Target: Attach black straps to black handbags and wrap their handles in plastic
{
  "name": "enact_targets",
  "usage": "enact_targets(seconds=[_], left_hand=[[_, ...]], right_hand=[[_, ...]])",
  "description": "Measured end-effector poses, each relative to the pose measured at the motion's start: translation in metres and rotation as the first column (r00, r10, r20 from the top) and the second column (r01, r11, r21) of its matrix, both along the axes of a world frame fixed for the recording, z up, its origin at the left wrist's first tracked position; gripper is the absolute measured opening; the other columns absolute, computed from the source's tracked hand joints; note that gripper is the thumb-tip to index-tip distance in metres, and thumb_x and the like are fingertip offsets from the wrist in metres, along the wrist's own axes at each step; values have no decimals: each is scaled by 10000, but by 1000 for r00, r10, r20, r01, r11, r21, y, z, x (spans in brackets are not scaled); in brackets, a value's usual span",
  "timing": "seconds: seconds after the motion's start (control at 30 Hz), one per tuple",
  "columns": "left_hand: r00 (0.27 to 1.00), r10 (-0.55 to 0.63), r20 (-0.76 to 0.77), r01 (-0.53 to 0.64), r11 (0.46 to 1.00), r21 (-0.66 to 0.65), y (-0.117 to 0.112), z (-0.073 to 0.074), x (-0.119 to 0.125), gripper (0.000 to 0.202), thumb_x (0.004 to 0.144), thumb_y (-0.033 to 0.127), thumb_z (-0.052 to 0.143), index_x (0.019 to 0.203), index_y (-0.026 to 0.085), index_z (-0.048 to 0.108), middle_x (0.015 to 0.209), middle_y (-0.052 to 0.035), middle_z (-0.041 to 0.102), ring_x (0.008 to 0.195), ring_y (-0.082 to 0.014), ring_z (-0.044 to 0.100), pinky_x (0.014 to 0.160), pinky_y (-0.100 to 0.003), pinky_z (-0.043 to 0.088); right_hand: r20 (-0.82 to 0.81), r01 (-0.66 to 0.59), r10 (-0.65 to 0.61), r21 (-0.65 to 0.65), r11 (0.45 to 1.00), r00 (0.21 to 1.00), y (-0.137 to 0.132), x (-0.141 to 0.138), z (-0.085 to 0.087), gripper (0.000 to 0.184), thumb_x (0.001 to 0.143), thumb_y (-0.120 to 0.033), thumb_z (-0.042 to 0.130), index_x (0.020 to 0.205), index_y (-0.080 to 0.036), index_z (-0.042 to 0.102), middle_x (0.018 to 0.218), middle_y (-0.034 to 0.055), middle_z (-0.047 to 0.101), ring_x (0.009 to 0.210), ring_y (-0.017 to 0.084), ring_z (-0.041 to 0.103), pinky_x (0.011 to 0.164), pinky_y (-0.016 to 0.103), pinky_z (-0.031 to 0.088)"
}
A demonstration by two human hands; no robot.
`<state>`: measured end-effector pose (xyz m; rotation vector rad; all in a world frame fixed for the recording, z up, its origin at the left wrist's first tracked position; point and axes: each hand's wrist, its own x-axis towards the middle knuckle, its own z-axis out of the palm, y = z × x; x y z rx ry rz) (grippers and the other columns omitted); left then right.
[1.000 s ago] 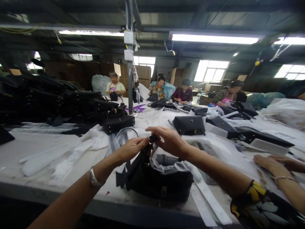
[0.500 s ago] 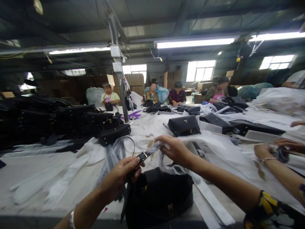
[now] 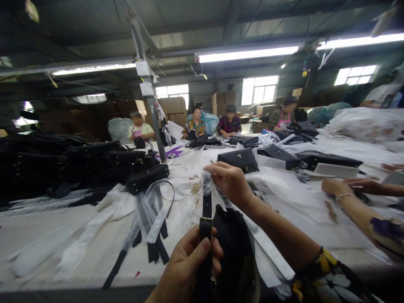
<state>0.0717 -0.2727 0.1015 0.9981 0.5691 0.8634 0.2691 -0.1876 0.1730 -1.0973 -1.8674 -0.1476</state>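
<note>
My left hand is closed round a black strap just below its gold buckle. The strap runs upright, away from me. At its far end, my right hand pinches a clear plastic sleeve that covers the strap's tip. Below and right of the strap stands a black handbag, partly hidden by my left hand and right arm. Left of my hands lie several black straps, some in clear plastic sleeves.
A heap of black bags fills the table's left side. More black handbags lie on white sheets farther back. A post rises from the table. At the right, a co-worker's hands are busy; several people sit across the table.
The strap has swung from slanting to upright, and both hands have shifted right and closer to one line. The bag has turned and moved right. The view has shifted slightly.
</note>
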Motion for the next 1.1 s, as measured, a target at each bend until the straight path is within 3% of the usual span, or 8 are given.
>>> enact_targets(seconds=[0.2, 0.33, 0.53, 0.6, 0.77, 0.9, 0.97, 1.1], left_hand=[[989, 147, 1, -147, 989, 23, 7, -6, 10, 386, 797, 459, 746, 1071, 190, 703, 988, -90, 703, 790, -177, 642, 730, -291, 497], [961, 277, -15, -273, 955, 112, 27, 11, 16, 538, 845, 574, 638, 1210, 179, 651, 1215, -145, 665, 1022, -273, 652, 822, -367, 522], [994, 85, -75, -68, 978, 197, 55, 56, 36, 390, 828, 452, 721, 1033, 121, 725, 894, -96, 733, 786, -177, 669, 741, -273, 512], [993, 85, -84, -67, 978, 197, 59, 64, 42, 318, 809, 405, 752, 970, 132, 737, 850, -66, 722, 744, -146, 647, 712, -241, 499], [991, 126, -46, -115, 975, 192, 63, 65, 52, 265, 825, 377, 733, 920, 131, 758, 960, -92, 734, 851, -167, 643, 735, -240, 487], [986, 147, -83, -124, 964, 233, 60, 60, 59, 281, 861, 377, 693, 951, 121, 767, 1007, -108, 738, 952, -200, 645, 842, -276, 488], [987, 143, -70, -122, 962, 242, 58, 59, 61, 252, 869, 358, 687, 935, 128, 765, 978, -92, 743, 929, -187, 653, 847, -266, 495], [988, 153, 4, -151, 972, 181, 60, 58, 63, 175, 850, 299, 711, 879, 132, 753, 888, -65, 741, 817, -149, 668, 771, -228, 527]], right_hand=[[-170, -210, 235, 152, 966, 957, 0, 4, 1, 263, 887, -66, 532, 1032, -181, 719, 1104, 76, 725, 1040, 178, 673, 968, 304, 510], [-302, -302, 312, 80, 950, 901, -8, 5, -15, 297, 850, -29, 541, 1025, -193, 715, 1128, 74, 714, 1067, 181, 672, 935, 295, 539], [-276, -360, 342, -17, 933, 898, -40, 12, -18, 430, 867, -38, 509, 1213, -239, 666, 1336, 61, 622, 1223, 192, 593, 1078, 340, 455], [-388, -355, 314, -36, 934, 866, -52, 15, -21, 461, 901, -73, 479, 1305, -260, 599, 1381, 65, 584, 1193, 196, 616, 1040, 350, 494], [-754, -322, 95, -160, 933, 650, -73, 15, -41, 224, 922, -330, 610, 1100, -199, 642, 872, 38, 732, 732, 156, 701, 708, 270, 584], [-839, -565, 175, -179, 805, 515, -72, 9, -50, 269, 874, -411, 672, 1011, -179, 668, 919, 33, 703, 783, 141, 656, 648, 215, 522], [-844, -579, 141, -224, 784, 518, -71, 8, -49, 286, 856, -442, 688, 866, -156, 674, 757, 4, 664, 647, 106, 591, 577, 197, 466], [-758, -442, 78, -291, 848, 648, -76, 12, -50, 378, 890, -465, 635, 683, -152, 587, 571, -41, 525, 525, 78, 455, 514, 199, 365]])
